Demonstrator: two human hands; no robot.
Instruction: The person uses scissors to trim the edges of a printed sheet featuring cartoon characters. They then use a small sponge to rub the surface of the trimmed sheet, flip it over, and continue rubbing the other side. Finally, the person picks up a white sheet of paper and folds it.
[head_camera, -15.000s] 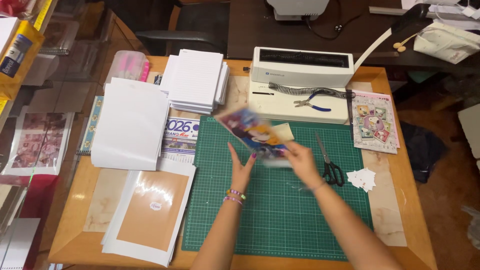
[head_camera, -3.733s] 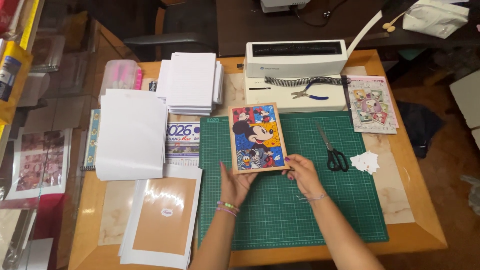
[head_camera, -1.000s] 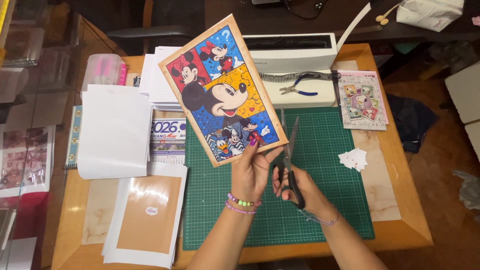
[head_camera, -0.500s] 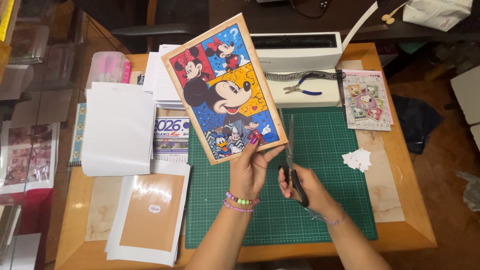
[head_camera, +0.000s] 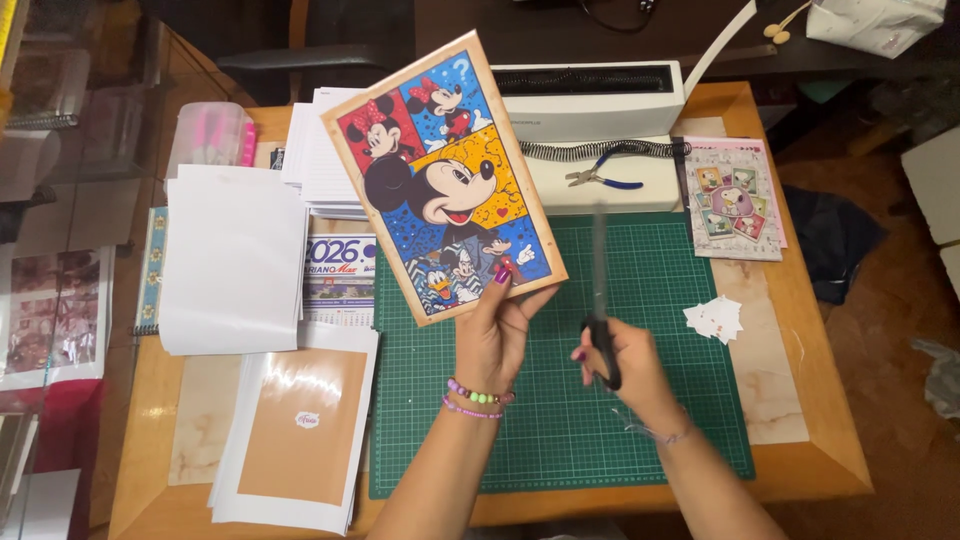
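My left hand (head_camera: 497, 330) grips the cartoon cover (head_camera: 443, 177) by its lower edge, tilted above the green cutting mat (head_camera: 680, 300). My right hand (head_camera: 622, 365) is closed around the scissors (head_camera: 600, 300) (blades upward), just beside the cover.

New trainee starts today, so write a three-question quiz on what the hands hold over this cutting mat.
1. True or false: the left hand holds the cartoon card lifted and tilted above the green cutting mat.
2. What does the right hand grip? A) scissors B) pliers C) a pen
3. Fill in: the blue-handled pliers lie on the white ______ machine at the table's far edge.

Key
1. True.
2. A: the scissors, blades pointing up and away, blurred.
3. Binding; a black coil lies beside the pliers.
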